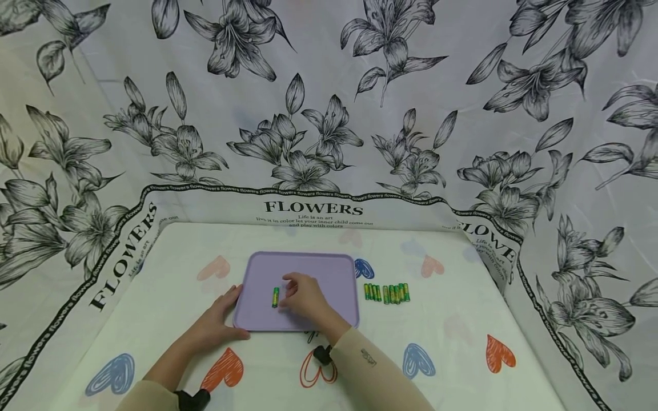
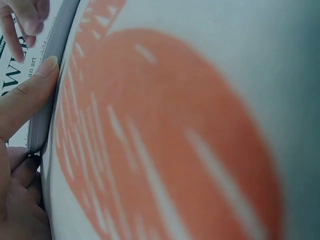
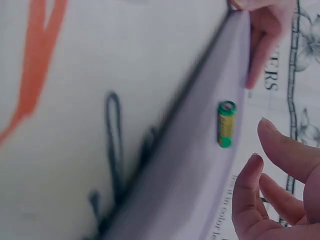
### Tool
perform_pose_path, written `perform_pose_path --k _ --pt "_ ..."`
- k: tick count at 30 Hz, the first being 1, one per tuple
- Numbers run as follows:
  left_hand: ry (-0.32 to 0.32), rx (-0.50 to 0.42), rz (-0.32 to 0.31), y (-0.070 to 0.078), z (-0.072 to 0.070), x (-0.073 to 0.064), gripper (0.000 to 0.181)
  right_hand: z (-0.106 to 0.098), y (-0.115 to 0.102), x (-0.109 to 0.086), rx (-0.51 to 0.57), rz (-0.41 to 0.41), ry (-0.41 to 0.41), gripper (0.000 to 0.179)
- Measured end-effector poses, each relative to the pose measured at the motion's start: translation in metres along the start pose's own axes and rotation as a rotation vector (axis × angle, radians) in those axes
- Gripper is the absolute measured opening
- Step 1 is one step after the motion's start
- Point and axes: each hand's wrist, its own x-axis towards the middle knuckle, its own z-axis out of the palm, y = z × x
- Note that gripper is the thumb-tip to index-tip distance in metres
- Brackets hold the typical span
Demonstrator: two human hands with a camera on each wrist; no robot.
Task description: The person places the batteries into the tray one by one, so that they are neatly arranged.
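Note:
On the lilac tray (image 1: 319,268), one green and yellow battery (image 1: 275,297) lies lengthwise toward the tray's left part. My right hand (image 1: 304,297) hovers just right of this battery, thumb and fingers apart with nothing between them; in the right wrist view a gap shows between the fingertips and the battery (image 3: 226,124). My left hand (image 1: 218,319) holds the tray at its near left corner, with the thumb along the front rim and the fingers at the left side. The left wrist view shows the thumb (image 2: 32,95) against the tray's edge.
Several more green and yellow batteries (image 1: 386,293) stand in a row on the heart-print tablecloth (image 1: 370,365), right of the tray. Flower-print cloth (image 1: 329,142) hangs behind the table and on both sides.

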Motion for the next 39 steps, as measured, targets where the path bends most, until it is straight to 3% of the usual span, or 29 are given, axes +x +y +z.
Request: perform_pose_path --k 12,21,30,39 --pt "-0.006 0.000 -0.030 -0.003 0.002 0.001 0.123 -0.057 0.004 -0.025 0.102 -0.024 0.110 0.058" --pt "-0.007 -0.002 -0.030 -0.005 0.003 0.001 0.123 -0.098 0.017 -0.047 0.079 -0.053 0.191 0.055" --pt "-0.005 -0.006 -0.031 -0.004 0.002 -0.002 0.123 -0.123 0.041 -0.063 0.118 0.009 0.265 0.055" --pt "-0.003 -0.001 -0.024 -0.004 0.003 0.002 0.123 -0.164 0.081 -0.079 0.066 0.106 0.250 0.057"
